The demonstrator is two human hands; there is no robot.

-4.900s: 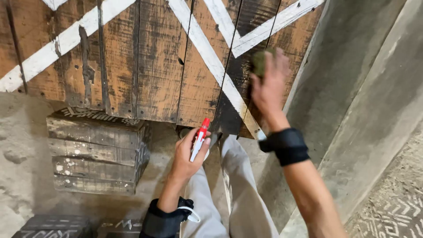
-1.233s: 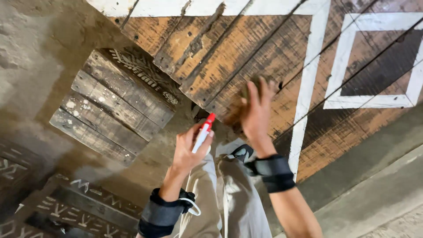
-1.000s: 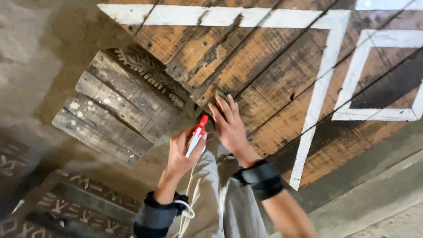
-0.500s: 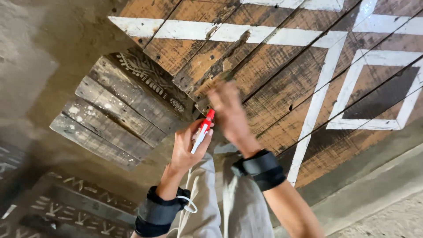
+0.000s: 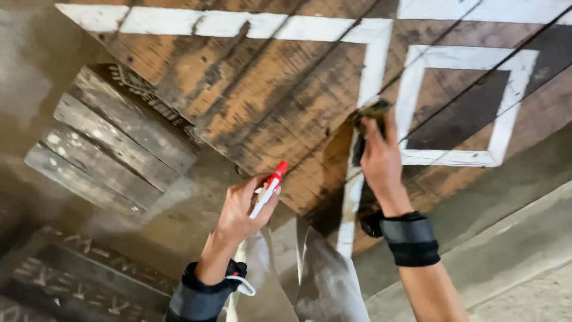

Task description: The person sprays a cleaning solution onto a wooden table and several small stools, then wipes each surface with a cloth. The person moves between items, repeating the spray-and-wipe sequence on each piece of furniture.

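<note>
A stack of grey, weathered wooden planks (image 5: 110,143) lies in the left half of the frame, its edges stepped, on a dusty concrete floor (image 5: 36,77). Further dark boards with pale painted marks (image 5: 65,280) fill the lower left corner. Along the right side, a smooth concrete ledge (image 5: 506,238) runs slantwise toward the lower right corner, with rougher patterned ground (image 5: 536,298) beyond it. Pale trouser legs (image 5: 322,280) show at bottom centre.

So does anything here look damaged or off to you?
The wooden board is worn: dark stains and scuffs across its planks, and its white painted lines are chipped. The right hand presses a dark pad on it; the left hand holds a red-capped marker.
</note>
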